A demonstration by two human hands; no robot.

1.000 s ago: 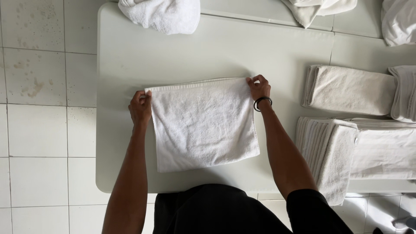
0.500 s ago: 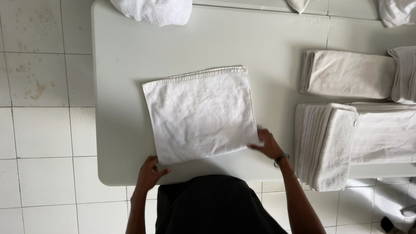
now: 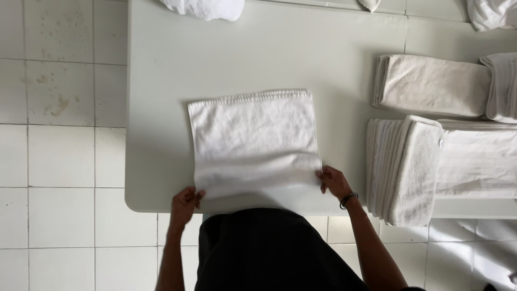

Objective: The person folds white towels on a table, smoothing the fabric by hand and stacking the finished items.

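- left hand [image 3: 184,205] pinches the white towel's [image 3: 253,143] lower left corner
- right hand [image 3: 334,182] pinches its lower right corner
- towel lies flat mid-frame on the counter [image 3: 161,108]

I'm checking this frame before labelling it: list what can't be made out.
- Head view: near edge of the white towel, hidden behind the person's dark clothing.
- Left hand fingers, curled under that edge.
- Towel heaps at the top, cut off by the frame.
- Folded stack: layer count too fine.

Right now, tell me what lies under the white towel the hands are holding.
The towel lies flat on the pale table; its near edge is gripped by the left hand and right hand. Anything between towel and tabletop is covered and cannot be seen.
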